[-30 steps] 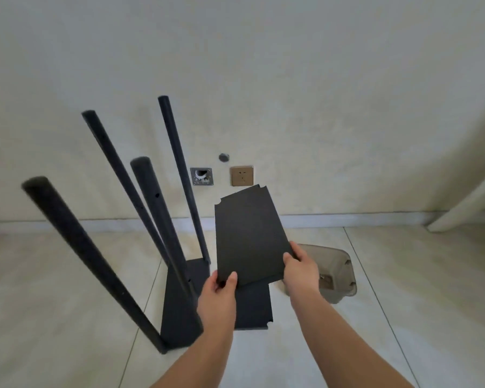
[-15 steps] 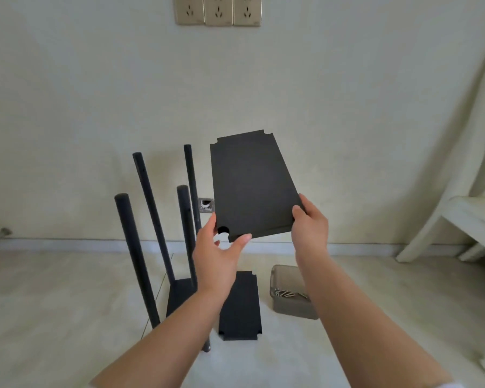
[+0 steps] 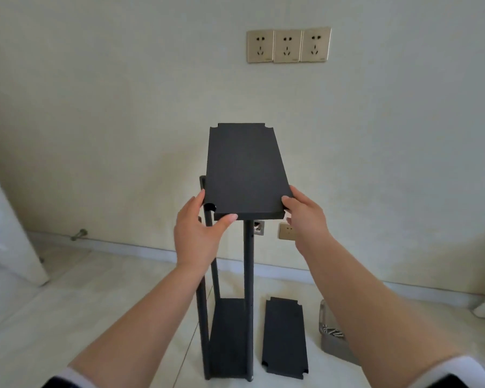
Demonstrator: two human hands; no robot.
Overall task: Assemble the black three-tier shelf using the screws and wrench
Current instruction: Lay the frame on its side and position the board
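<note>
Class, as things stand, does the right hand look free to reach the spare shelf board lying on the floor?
Probably not yet. The right hand and left hand both grip the raised shelf panel above the posts. The spare board lies uncovered beside the frame, so only that grip hinders it.

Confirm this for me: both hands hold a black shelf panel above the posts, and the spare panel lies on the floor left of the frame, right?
Not quite. The head view shows the spare panel on the floor right of the frame, not left. Both hands, left hand and right hand, do hold the shelf panel.
</note>
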